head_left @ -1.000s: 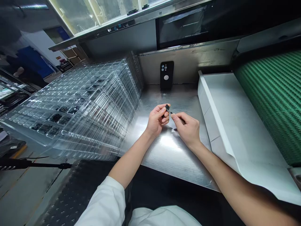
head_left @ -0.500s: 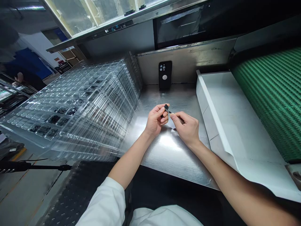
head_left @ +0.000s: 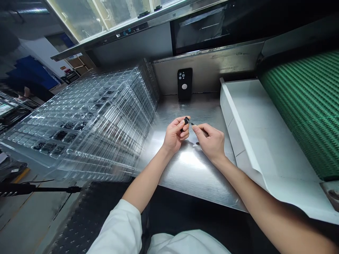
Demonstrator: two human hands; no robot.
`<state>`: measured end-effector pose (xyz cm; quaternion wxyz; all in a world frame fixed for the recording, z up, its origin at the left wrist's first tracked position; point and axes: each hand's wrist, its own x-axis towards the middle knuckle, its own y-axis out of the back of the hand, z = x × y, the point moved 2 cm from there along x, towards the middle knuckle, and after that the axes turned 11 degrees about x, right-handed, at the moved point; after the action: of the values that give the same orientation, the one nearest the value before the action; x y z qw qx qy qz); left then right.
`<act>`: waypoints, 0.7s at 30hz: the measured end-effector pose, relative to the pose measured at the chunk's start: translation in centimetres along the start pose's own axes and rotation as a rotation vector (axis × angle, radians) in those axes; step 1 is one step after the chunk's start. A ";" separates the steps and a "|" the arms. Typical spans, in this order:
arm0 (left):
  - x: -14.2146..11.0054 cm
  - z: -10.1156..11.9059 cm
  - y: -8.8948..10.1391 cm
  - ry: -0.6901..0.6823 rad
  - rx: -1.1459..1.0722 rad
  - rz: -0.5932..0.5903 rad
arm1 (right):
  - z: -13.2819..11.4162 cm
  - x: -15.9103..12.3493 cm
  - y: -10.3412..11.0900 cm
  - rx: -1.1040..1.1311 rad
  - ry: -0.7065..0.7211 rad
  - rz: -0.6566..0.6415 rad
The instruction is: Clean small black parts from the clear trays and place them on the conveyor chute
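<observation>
Above the metal tabletop [head_left: 180, 176], my left hand [head_left: 174, 133] pinches a small black part [head_left: 186, 121] between thumb and fingers. Close on its right, my right hand [head_left: 210, 139] is closed around a thin tool with a dark tip [head_left: 192, 123], perhaps a small knife or pick. The tool's tip points at the black part; whether the two touch I cannot tell. Most of the tool is hidden inside my fingers.
Stacked clear plastic trays [head_left: 106, 113] stand at the left, with several black parts in the top one. A black phone [head_left: 184, 84] leans upright at the back. On the right lie a white chute [head_left: 246, 106] and a green conveyor belt [head_left: 304, 106]. A person [head_left: 28, 90] is at far left.
The black part has turned slightly in my left hand, and the tool's tip has shifted a little against it. My view has moved slightly.
</observation>
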<state>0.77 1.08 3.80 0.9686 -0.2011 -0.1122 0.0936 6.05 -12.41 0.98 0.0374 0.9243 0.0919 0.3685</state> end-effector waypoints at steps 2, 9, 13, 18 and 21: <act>-0.1 0.0 -0.1 0.010 0.008 0.008 | 0.0 0.1 0.1 0.028 -0.013 0.015; -0.1 0.0 -0.3 0.033 -0.005 -0.026 | 0.4 0.2 0.2 0.173 -0.067 0.109; -0.1 -0.7 -0.5 0.076 0.020 -0.067 | 0.5 0.2 -0.1 0.208 -0.056 0.082; -0.1 -1.9 -1.1 0.142 0.060 -0.086 | 1.2 -0.2 0.0 0.227 -0.109 0.043; 0.2 -2.1 -1.1 0.116 0.066 -0.137 | 1.8 0.0 0.2 0.155 -0.074 0.079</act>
<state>1.70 -0.68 2.40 0.9837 -0.1659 -0.0661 0.0191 7.33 -12.60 -0.31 -0.0455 0.9402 0.0823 0.3273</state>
